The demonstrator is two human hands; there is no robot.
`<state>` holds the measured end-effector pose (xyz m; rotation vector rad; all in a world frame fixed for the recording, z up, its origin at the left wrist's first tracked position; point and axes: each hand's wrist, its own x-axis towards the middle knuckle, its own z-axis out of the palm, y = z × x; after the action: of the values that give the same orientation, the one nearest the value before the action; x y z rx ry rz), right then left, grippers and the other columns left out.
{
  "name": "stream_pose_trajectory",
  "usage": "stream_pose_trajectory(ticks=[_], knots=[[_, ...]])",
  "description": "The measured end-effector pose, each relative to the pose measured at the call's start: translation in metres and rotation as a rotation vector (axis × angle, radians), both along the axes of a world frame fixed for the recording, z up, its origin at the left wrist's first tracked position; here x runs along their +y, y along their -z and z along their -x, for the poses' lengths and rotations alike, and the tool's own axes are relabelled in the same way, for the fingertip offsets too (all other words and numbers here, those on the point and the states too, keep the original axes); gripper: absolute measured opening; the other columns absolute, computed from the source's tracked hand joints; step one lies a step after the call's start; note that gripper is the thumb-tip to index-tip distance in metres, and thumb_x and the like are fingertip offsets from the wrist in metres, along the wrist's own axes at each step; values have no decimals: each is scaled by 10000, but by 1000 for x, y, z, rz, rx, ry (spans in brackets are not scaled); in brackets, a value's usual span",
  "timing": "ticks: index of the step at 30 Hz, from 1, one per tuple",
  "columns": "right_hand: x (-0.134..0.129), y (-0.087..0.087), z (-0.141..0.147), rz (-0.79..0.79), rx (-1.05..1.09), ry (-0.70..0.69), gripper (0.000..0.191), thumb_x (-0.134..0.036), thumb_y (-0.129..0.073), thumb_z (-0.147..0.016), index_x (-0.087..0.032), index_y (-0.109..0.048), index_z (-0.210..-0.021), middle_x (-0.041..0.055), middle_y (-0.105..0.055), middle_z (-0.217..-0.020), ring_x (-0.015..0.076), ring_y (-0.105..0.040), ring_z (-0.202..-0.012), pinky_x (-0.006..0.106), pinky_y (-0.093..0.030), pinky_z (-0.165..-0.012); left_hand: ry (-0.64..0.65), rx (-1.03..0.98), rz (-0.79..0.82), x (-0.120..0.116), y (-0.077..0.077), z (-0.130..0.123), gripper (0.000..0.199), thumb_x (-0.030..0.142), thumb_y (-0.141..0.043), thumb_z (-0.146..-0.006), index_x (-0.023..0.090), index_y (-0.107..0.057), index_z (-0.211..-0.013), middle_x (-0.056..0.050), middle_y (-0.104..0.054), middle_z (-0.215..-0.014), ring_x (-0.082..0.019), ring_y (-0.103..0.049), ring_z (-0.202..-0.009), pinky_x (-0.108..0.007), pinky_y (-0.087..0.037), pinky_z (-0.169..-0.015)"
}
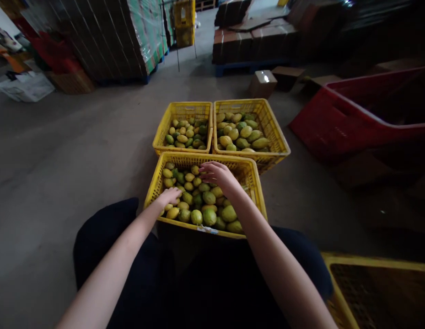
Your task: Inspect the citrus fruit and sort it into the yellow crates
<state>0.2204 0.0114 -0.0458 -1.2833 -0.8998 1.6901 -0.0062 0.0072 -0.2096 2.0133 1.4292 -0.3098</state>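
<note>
In the front yellow crate [185,155], sorting-through seems underway: left hand [169,195], fingers spread, over lemons [209,198] at left; right hand [219,176], fingers loosely parted, near the back. Gripping calls for curling them.

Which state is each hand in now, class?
Left hand: over the fruit; grip hidden, cannot be told.
Right hand: open over the fruit, fingers extended.

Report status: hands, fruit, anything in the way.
Left hand at fruit, right hand farther out; both grips unclear. Green-and-yellow fruit in near crate. Two more fruit crates just beyond.
</note>
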Motion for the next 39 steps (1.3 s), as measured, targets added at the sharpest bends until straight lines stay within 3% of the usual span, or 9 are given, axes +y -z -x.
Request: stream_pose_trajectory(ticks=[4, 8, 13, 19, 26, 31, 34, 36, 39], knots=[[-3, -2, -9, -16, -26, 9, 69, -141, -606, -768, -168, -669, -759, -8, -704, -702, 102, -637, -553, 183, -476, -516, -5, 150, -52, 2, 27, -11, 514, 124, -547, -800, 118, -507, -1312, -244, -385, -1498, -370, -329, -1403, -574, -203, -1150], [1, -4, -19, -46, 3, 34, 46, -148, -626, -768, -166, -668, -762, -4, -707, -721, 101, -631, -572, 193, -479, -545, 58, 180, -16, 8, 47, -40, 524, 239, -615, -820, 155, -501, -1325, -207, -450, -1458, -356, -341, -1398, -559, -138, -1177], [6, -7, -26, -46, 29, 59, 87, -138, -592, -782, -173, -664, -748, -18, -698, -705, 96, -628, -572, 188, -476, -550, 43, 232, 26, 11, 65, -73, 656, 288, -733, -739, 147, -477, -1325, -229, -490, -1416, -393, -388, -1363, -580, -176, -1149], [8, -6, -23, -90, 23, 36, 71, -113, -628, -747, -175, -658, -733, -28, -691, -693, 85, -616, -560, 182, -476, -549, -9, 220, 29, 8, 69, -81, 598, 410, -683, -798, 179, -485, -1313, -223, -574, -1311, -390, -450, -1307, -544, -303, -1077], [5, -4, -22, -73, 38, 35, 93, -113, -594, -782, -176, -649, -741, -32, -685, -681, 84, -608, -548, 183, -464, -537, -90, 55, 42, 9, 59, -62, 483, 459, -612, -842, 167, -548, -1221, -178, -607, -1285, -336, -466, -1297, -445, -303, -1111], [2, -6, -20, -75, 78, 27, 85, -117, -594, -780, -171, -653, -753, -16, -706, -710, 84, -603, -540, 189, -461, -544, -225, -99, 89, 10, 40, -39, 400, 436, -595, -850, 146, -572, -1125, -141, -657, -1212, -282, -561, -1173, -377, -402, -1040], [1, -5, -16, -57, 95, 19, 84, -130, -581, -768, -171, -652, -749, -12, -704, -714, 96, -607, -568, 197, -465, -562, -323, -183, 79, 10, 23, -31, 347, 417, -522, -901, 132, -586, -1088, -131, -681, -1158, -249, -606, -1089, -347, -457, -985], [0, -3, -14, -49, 96, 41, 70, -148, -591, -754, -173, -657, -755, -15, -693, -730, 102, -609, -616, 196, -465, -586, -383, -241, 38, 16, 7, -27, 385, 435, -429, -950, 130, -574, -1136, -130, -663, -1208, -235, -593, -1131, -333, -457, -997], [1, 4, -15, 65, 115, 181, 39, -214, -634, -744, -195, -645, -775, -19, -661, -797, 113, -593, -705, 194, -476, -624, -493, -400, -60, 30, -28, -26, 492, 513, -347, -974, 143, -537, -1236, -131, -621, -1294, -241, -548, -1225, -342, -440, -1031]])
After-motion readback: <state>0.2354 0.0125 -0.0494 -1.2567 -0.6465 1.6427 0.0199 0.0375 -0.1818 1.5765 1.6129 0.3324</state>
